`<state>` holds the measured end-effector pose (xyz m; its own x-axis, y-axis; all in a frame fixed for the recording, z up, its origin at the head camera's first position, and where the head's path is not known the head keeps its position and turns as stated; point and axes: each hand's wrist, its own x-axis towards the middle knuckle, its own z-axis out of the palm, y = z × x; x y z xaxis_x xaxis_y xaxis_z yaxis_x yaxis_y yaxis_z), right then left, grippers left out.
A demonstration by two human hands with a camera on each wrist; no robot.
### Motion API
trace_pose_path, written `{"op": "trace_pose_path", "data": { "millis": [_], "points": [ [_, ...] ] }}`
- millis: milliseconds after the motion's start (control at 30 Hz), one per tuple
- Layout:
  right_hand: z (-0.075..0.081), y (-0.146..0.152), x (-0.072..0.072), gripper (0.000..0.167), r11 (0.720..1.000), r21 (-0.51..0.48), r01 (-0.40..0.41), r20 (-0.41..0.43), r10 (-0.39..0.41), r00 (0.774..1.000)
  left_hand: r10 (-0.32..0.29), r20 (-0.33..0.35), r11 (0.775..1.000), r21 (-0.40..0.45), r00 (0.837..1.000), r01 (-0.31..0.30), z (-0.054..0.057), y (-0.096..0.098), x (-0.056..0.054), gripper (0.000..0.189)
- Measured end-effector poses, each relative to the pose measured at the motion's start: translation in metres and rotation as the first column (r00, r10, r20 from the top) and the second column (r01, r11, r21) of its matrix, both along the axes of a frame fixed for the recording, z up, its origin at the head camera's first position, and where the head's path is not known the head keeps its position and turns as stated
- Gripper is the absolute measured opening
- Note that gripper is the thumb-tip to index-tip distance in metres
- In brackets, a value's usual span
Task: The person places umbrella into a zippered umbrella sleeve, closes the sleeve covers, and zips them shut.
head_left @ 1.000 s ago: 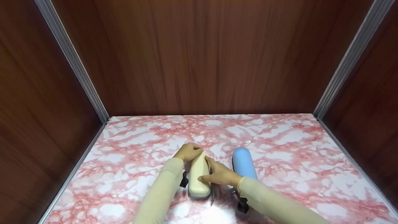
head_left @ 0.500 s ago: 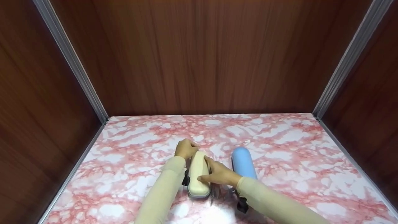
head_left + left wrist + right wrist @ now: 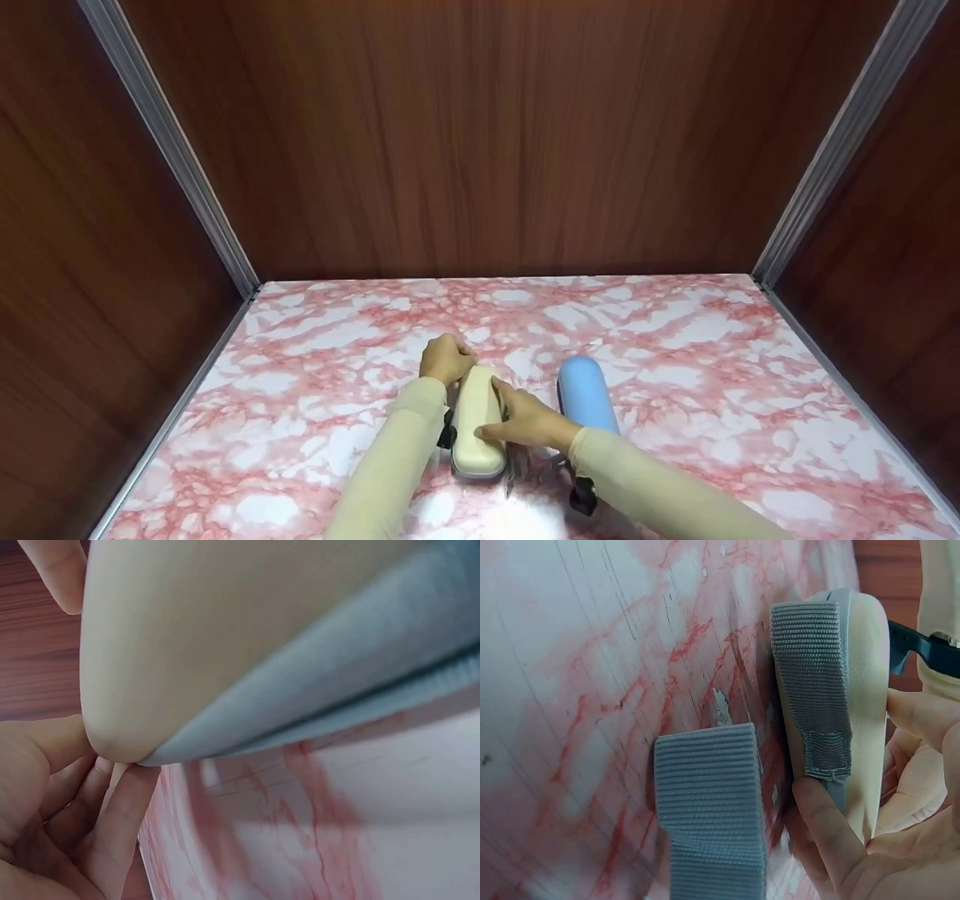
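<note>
A long cream zippered case (image 3: 474, 405) with rounded ends lies on the table, pointing away from me. My left hand (image 3: 445, 360) is at its far left end. In the left wrist view, the thumb and fingertips come together right at the corner of the case (image 3: 150, 667), beside its grey zipper band (image 3: 300, 690). From the right side, my right hand (image 3: 529, 418) grips the case, thumb on top near the front. The right wrist view has a grey webbing strap (image 3: 810, 675) along the case's side, with a fingertip at its stitched end.
A similar blue case (image 3: 589, 394) lies just right of my right hand, partly covered by the forearm. Another ribbed grey strap (image 3: 709, 802) stands close to the right wrist camera. Dark wood panels (image 3: 480, 150) enclose the marbled table (image 3: 315, 420).
My left hand has shifted slightly back and left, uncovering more of the cream case's far end. My right hand keeps its hold, and the case stays nearly in place.
</note>
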<state>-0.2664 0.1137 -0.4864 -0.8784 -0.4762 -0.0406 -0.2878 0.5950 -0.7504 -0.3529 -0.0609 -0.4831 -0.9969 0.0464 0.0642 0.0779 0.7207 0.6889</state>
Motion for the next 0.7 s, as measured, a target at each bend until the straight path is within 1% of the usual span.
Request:
{"op": "trace_pose_path", "data": {
  "millis": [167, 333, 500, 600, 700],
  "points": [
    [0.0, -0.001, 0.001, 0.102, 1.0, -0.005, -0.002, 0.003, 0.002, 1.0, 0.002, -0.015, 1.0, 0.0, 1.0, -0.002, 0.001, 0.0, 0.002, 0.008],
    [0.0, -0.001, 0.0, 0.102, 1.0, 0.004, -0.006, 0.011, 0.006, 1.0, 0.02, 0.005, 0.999, 0.03, 1.0, -0.02, -0.001, -0.002, 0.004, 0.01],
    [0.0, -0.001, 0.0, 0.103, 1.0, 0.002, -0.005, 0.017, 0.005, 1.0, 0.043, 0.01, 0.997, 0.057, 0.999, -0.044, -0.003, -0.004, 0.004, 0.008],
    [0.001, -0.001, 0.0, 0.103, 1.0, 0.001, -0.006, 0.018, 0.006, 1.0, 0.051, 0.024, 0.995, 0.085, 0.998, -0.053, -0.005, -0.006, 0.004, 0.007],
    [0.0, -0.002, 0.002, 0.103, 1.0, -0.003, 0.003, 0.034, -0.003, 0.999, 0.046, 0.06, 0.988, 0.143, 0.997, -0.054, -0.01, -0.01, 0.005, 0.012]
  ]
}}
